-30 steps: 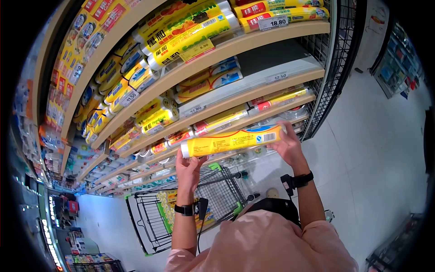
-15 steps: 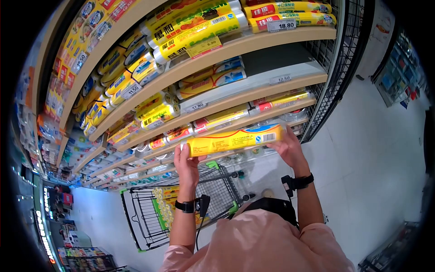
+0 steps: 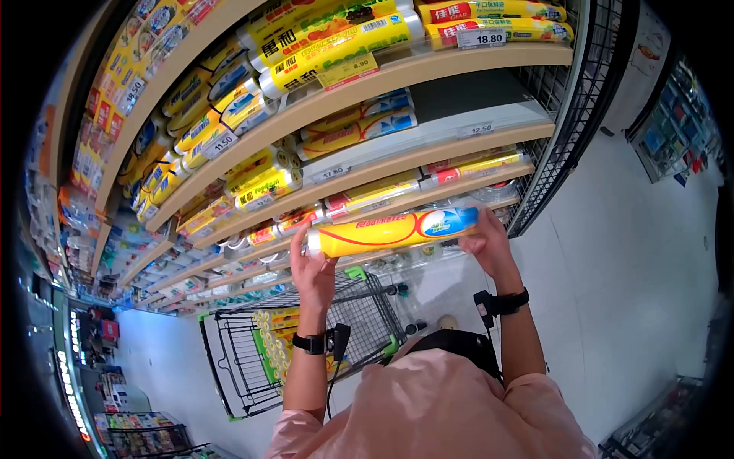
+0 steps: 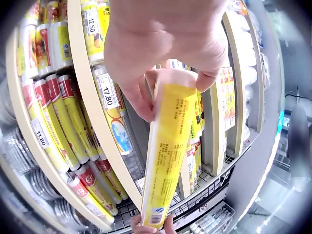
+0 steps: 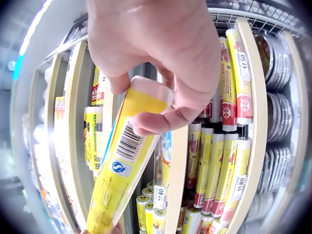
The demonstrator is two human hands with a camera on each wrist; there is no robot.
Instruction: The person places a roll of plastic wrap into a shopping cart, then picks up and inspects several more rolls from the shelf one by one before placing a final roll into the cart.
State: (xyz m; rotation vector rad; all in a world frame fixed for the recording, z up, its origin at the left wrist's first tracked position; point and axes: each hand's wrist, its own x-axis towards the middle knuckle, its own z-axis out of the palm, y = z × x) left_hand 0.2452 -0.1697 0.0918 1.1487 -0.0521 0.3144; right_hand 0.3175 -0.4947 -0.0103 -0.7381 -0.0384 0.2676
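Note:
A yellow roll of food bags [image 3: 390, 231] is held level across the front of the shelves, a hand at each end. Its side with red lettering and a blue oval faces the head camera. The left hand [image 3: 313, 269] grips the white left end, with fingers and thumb on either side of the roll [image 4: 170, 146] in the left wrist view. At the other end, the right hand [image 3: 491, 249] curls round the roll, a finger lying near the barcode [image 5: 128, 141] in the right wrist view. Small print and the barcode face the wrist cameras.
Shelves [image 3: 428, 65] ahead carry several yellow rolls with price tags. Below the hands stands a shopping cart [image 3: 229, 367] with several yellow rolls [image 3: 271, 344] in it. A black wire mesh panel [image 3: 569, 145] closes the shelf's right end, beside tiled floor [image 3: 612, 268].
Both hands have turned the roll about its length: small print and barcode faced the head camera before, and now red lettering and the blue oval do. The head view has shifted slightly.

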